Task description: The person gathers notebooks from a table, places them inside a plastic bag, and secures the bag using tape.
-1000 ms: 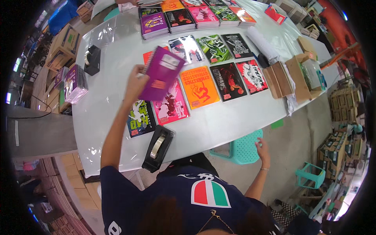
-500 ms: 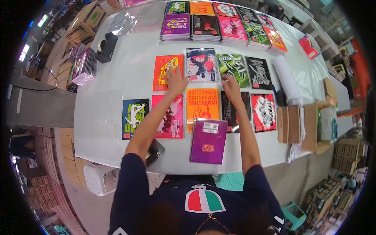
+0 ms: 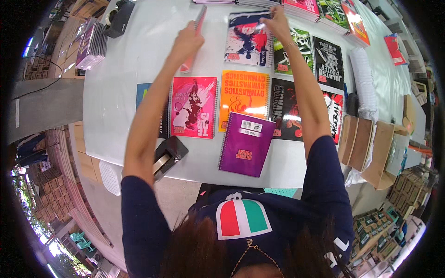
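Note:
My left hand (image 3: 189,41) grips an orange-red spiral notebook (image 3: 198,28), tilted up on edge so that mostly its narrow side shows. At the upper right corner of a white, navy and red notebook (image 3: 247,41), my right hand (image 3: 278,24) pinches the cover edge with thumb and fingers. Beside that one lie a green notebook (image 3: 289,58), partly under my right forearm, and a black notebook (image 3: 329,62). Nearer me are a pink notebook (image 3: 194,106), an orange one (image 3: 243,90) and a black one with red art (image 3: 285,109). A purple notebook (image 3: 245,146) overlaps the orange one.
A black tape dispenser (image 3: 169,155) sits by my left forearm, another (image 3: 119,18) at the far left near a notebook stack (image 3: 92,44). More stacks (image 3: 333,14) line the far side. On the right are a white roll (image 3: 364,78) and open cardboard boxes (image 3: 380,153).
My left hand has lifted the orange-red notebook from flat onto its edge. My right hand has gone from the green notebook to the far corner of the white-and-navy one. The view has shifted.

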Tool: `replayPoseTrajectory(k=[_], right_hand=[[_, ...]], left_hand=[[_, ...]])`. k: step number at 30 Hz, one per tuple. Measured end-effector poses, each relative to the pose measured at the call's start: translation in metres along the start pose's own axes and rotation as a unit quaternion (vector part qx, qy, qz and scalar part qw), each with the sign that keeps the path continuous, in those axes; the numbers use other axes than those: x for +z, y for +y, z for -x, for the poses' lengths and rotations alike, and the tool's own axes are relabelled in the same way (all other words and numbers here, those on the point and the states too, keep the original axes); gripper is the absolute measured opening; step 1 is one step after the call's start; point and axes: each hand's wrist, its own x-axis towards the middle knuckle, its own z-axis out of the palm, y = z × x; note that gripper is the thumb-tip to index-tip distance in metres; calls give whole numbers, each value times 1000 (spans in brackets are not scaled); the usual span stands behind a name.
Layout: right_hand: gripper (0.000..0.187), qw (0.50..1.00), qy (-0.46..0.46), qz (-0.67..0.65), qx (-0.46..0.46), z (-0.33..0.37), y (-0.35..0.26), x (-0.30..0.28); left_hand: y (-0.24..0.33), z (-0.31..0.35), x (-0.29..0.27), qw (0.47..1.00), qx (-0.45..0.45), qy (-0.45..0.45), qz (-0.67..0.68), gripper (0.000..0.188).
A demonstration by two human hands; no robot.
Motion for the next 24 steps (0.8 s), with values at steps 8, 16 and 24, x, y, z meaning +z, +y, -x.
replayPoseTrajectory(k=[8,16,24], right_hand=[[37,919,323,-190,-124,167,-164,-203],[38,945,204,-201,157,288,-143,-208],[29,988,-22,-67,139,293,-11,-148]], left_hand=[[12,246,22,876,359,-165,277,46],[22,259,-73,898,373,6,233,23],[32,261,13,862,365,-336,105,33]])
